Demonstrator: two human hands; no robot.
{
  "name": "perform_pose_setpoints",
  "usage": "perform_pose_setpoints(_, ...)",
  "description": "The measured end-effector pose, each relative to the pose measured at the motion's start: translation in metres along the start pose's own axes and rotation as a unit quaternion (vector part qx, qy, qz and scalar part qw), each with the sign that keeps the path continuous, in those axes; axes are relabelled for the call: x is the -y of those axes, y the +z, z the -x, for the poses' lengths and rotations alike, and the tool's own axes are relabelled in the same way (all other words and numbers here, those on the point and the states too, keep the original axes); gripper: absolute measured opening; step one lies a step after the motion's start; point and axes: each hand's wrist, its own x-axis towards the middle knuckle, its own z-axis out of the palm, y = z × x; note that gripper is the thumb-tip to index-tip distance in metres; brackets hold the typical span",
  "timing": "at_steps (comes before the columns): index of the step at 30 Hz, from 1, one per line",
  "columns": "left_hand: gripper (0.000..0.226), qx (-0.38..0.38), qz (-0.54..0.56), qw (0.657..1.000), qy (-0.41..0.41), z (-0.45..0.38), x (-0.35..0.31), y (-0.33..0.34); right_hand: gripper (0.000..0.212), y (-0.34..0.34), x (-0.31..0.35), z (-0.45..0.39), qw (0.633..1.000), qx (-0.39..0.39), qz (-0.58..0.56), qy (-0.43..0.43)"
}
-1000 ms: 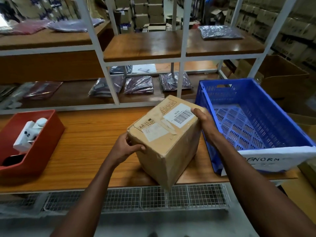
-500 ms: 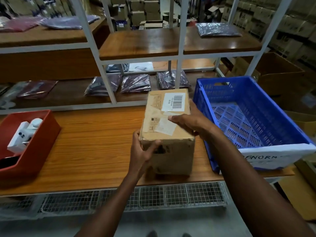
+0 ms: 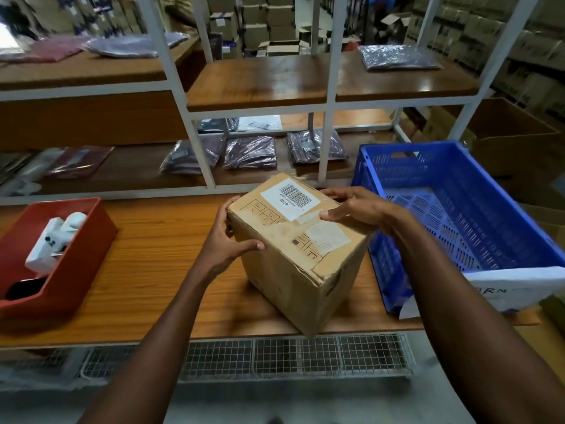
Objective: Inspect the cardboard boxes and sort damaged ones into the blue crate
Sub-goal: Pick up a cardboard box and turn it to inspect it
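A brown cardboard box [image 3: 293, 270] with a white barcode label on top is held over the front of the wooden table [image 3: 146, 270], one corner turned toward me. Its near top corner looks dented and creased. My left hand [image 3: 227, 240] grips the box's left side, thumb on the front face. My right hand [image 3: 351, 206] lies across the top right edge, fingers spread over the label area. The blue crate [image 3: 489, 191] stands just right of the box, with nothing inside and a white paper sign on its front wall.
A red bin [image 3: 76, 264] with white items sits at the table's left end. White-framed shelves [image 3: 330, 96] behind carry bagged garments. A large open carton [image 3: 513, 142] stands behind the crate. A wire mesh tray [image 3: 275, 356] runs under the table's front edge.
The box has been turned in my hands, from square-on to corner-first. My left hand shifted from the front face to the left side; my right hand stayed on top.
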Motion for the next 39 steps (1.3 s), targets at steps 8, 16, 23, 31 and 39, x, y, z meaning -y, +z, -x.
perform_pose_setpoints(8, 0.113, -0.135, 0.012, 0.989, 0.051, 0.021, 0.006, 0.043, 0.107, 0.039, -0.038, 0.015, 0.936, -0.349, -0.002, 0.049)
perform_pose_setpoints(16, 0.112, -0.160, 0.004, 0.986, 0.052, 0.031, 0.010, 0.060, 0.104, 0.081, -0.085, 0.059, 0.914, -0.240, -0.294, -0.145)
perform_pose_setpoints(23, 0.142, -0.019, 0.044, 0.998, -0.031, 0.020, 0.005, 0.043, 0.148, 0.078, -0.098, 0.057, 0.969, -0.195, -0.125, -0.086)
perform_pose_setpoints(31, 0.113, -0.027, 0.057, 0.997, -0.049, 0.026, 0.009, 0.048, 0.139, 0.067, -0.093, 0.051, 0.966, -0.196, -0.131, -0.104)
perform_pose_setpoints(39, 0.125, -0.008, 0.086, 0.996, 0.007, 0.020, -0.005, 0.040, 0.101, 0.063, -0.087, 0.045, 0.953, -0.224, -0.177, -0.097)
